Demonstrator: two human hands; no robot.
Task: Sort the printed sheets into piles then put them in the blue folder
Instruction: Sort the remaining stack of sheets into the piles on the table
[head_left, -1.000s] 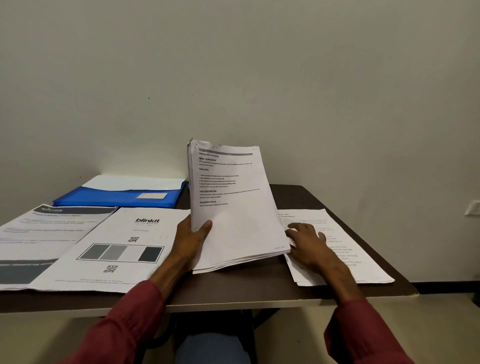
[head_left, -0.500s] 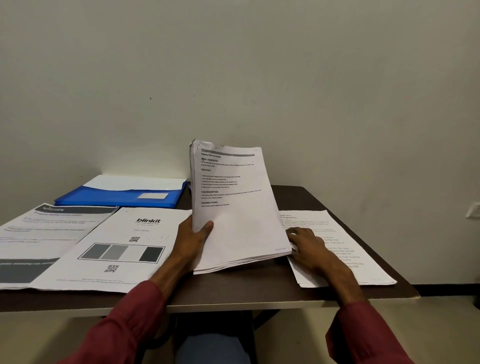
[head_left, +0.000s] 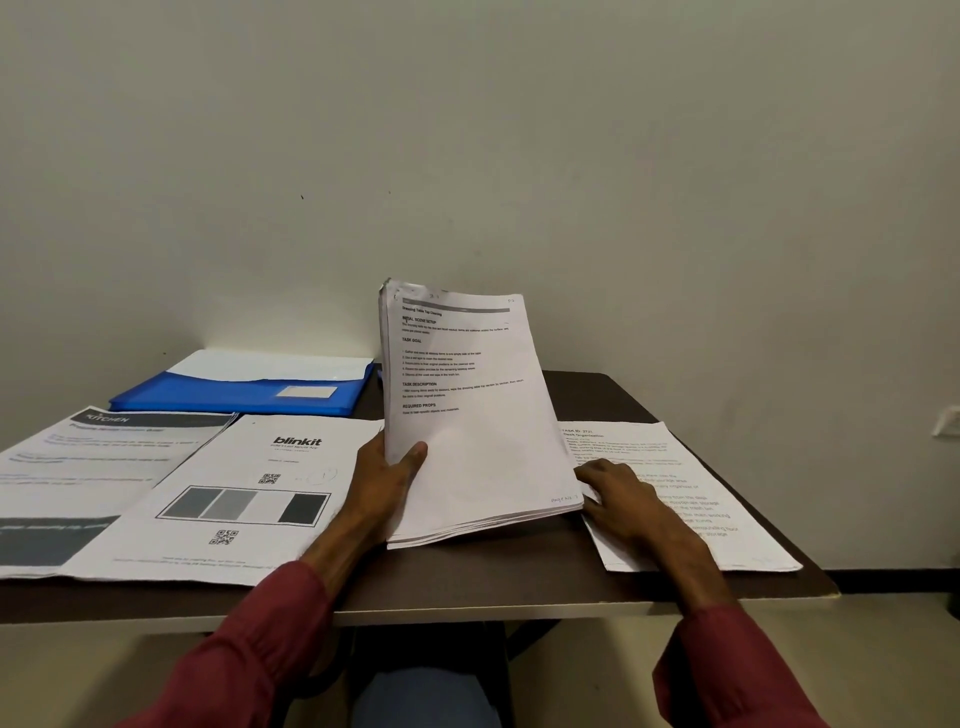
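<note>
My left hand (head_left: 387, 480) grips a thick stack of printed sheets (head_left: 467, 415), tilted up over the middle of the table, thumb on its front page. My right hand (head_left: 621, 501) rests on a pile of text sheets (head_left: 691, 493) at the right, its fingertips at the stack's lower right corner. A "blinkit" sheet (head_left: 244, 493) and a "Kitchen" sheet (head_left: 98, 467) lie flat at the left. The blue folder (head_left: 234, 392) lies at the back left with white paper showing in it.
The dark table (head_left: 493, 577) stands against a plain wall; its front edge is close to me. My legs show under it. A wall socket (head_left: 948, 421) sits at the far right.
My right hand has slid a little along the right pile toward the stack's corner. The held stack has stayed almost still.
</note>
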